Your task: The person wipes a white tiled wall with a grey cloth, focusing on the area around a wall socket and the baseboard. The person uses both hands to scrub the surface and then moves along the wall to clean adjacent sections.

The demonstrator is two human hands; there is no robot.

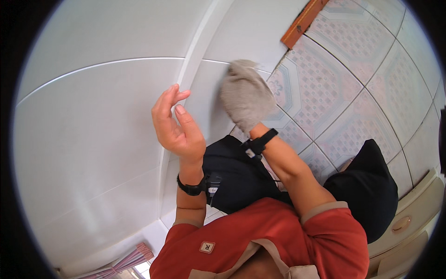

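A grey-beige cloth [245, 94] covers my right hand, hiding its fingers, and lies against the lower part of the white tiled wall [87, 115]. Its outline is slightly blurred. To the left, my left hand [179, 127] is raised beside the raised white trim [195, 42] on the wall. The fingers curve loosely toward the thumb with a gap between them, and nothing is held. Whether its fingertips touch the trim, I cannot tell. Each wrist wears a black strap with a small device.
Patterned floor tiles [324, 76] meet the wall on the right. A reddish-brown strip [301, 26] runs along the wall's foot at the top. My bent knees in dark trousers are below my hands. Cream furniture with an oval handle [401, 224] stands lower right; a tied curtain [129, 261] hangs lower left.
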